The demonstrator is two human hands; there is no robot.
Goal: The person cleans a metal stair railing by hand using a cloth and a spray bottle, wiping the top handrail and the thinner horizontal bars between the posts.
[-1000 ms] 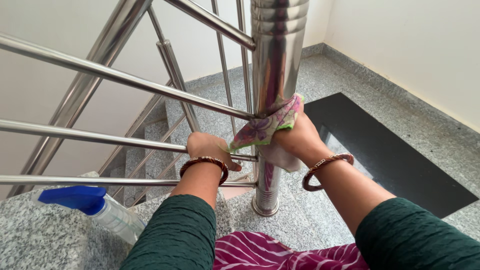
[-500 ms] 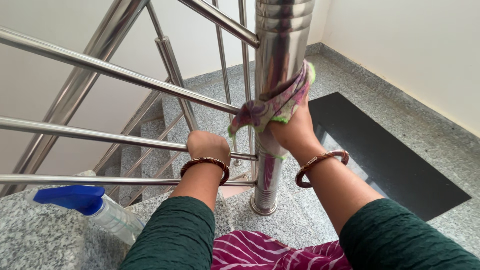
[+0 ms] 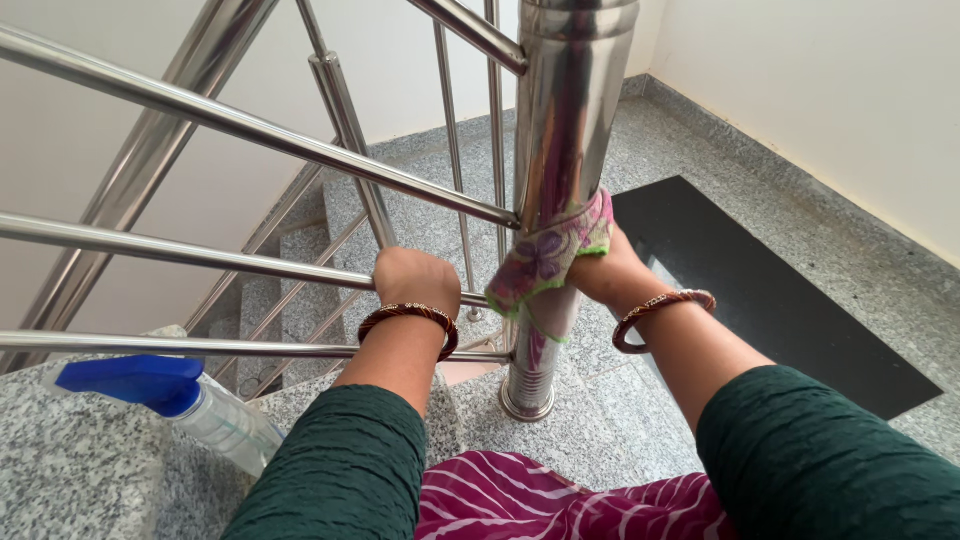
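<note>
— Cloth wraps the upright steel post, its loose end trailing down-left?
— Yes, the right hand clamps it there. The left hand is closed around a horizontal rail.

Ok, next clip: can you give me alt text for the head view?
The right hand presses a floral cloth around a shiny steel railing post, while the left hand grips a horizontal rail. A spray bottle with a blue head lies on the granite ledge at lower left.
</note>
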